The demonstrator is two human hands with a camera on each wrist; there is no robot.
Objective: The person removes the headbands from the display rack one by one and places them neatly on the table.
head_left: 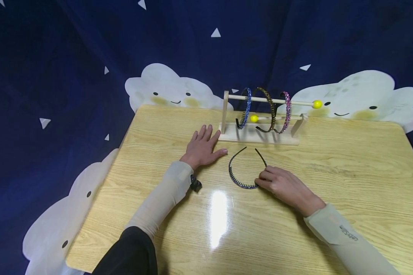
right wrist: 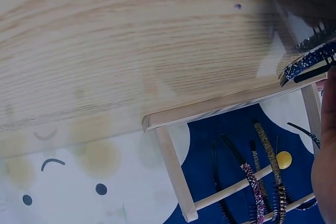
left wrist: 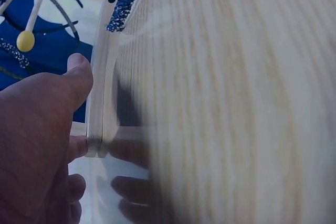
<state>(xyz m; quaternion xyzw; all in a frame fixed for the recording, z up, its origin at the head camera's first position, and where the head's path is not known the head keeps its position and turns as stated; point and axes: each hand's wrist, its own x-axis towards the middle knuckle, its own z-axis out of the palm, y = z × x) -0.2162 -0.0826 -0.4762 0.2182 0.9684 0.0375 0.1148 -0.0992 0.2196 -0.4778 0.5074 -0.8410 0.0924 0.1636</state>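
A dark blue glittery headband (head_left: 242, 186) with comb teeth lies on the table, its two ends pointing toward the rack. My right hand (head_left: 283, 187) pinches its right side between thumb and fingers. In the right wrist view, part of the headband (right wrist: 312, 61) shows beside that hand's edge. With fingers spread, my left hand (head_left: 201, 149) rests by the left end of a wooden rack (head_left: 225, 114), its fingertips at the base. On the rack's upper rod hang a blue headband (head_left: 249, 107), a black-and-gold headband (head_left: 272, 107) and a pink headband (head_left: 288, 109).
The rack's upper rod ends in a yellow ball (head_left: 317, 104), and a lower rod ends in another yellow ball (head_left: 254, 118). The wooden table (head_left: 358, 183) reaches back to a dark blue cloth (head_left: 179, 38) printed with clouds.
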